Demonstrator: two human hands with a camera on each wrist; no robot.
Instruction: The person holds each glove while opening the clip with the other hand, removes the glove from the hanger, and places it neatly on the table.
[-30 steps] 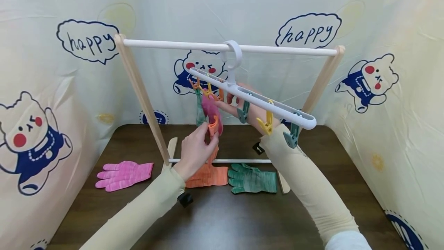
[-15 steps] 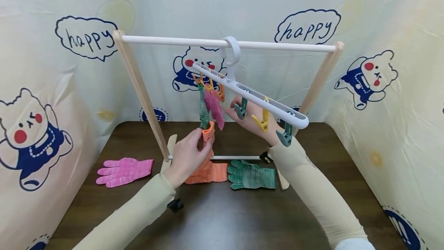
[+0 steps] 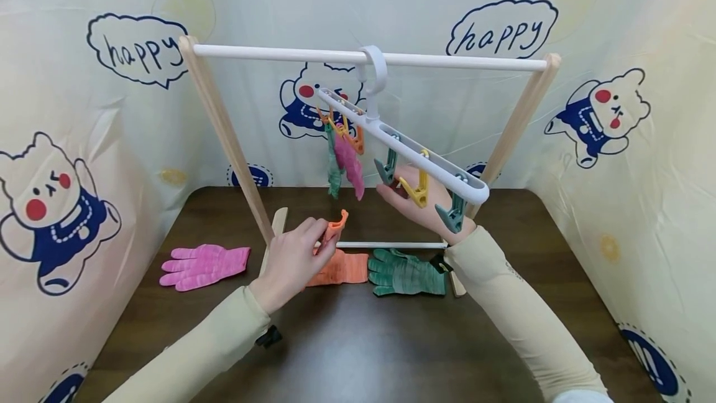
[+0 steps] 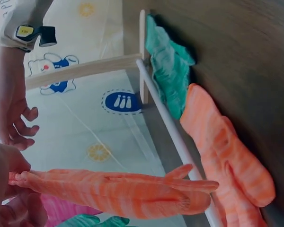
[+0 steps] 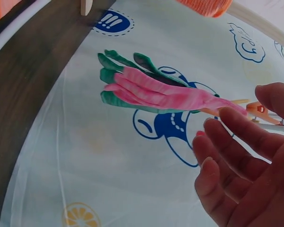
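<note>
My left hand [image 3: 293,263] pinches an orange knit glove [image 4: 123,194] by its cuff; the glove's fingers hang down in the left wrist view. My right hand [image 3: 416,201] is behind the right half of a white clip hanger [image 3: 399,142], near a teal clip [image 3: 387,166]. Its fingers are loosely bent and hold nothing in the right wrist view. A pink glove [image 3: 349,163] and a green glove [image 3: 334,173] hang from clips on the hanger's far left part. An orange clip [image 3: 356,140] hangs nearer the hanger's middle.
The hanger hooks over the white rod [image 3: 268,53] of a wooden-legged rack. On the brown table [image 3: 347,341] lie a pink glove [image 3: 206,266], another orange glove [image 3: 352,268] and a green glove [image 3: 405,272]. Yellow [image 3: 416,188] and teal clips hang on the hanger's near end.
The left hand has drawn down and left with the orange glove, away from the hanging gloves. The right hand has moved right and down from the orange clip. The hanger has turned slightly.
</note>
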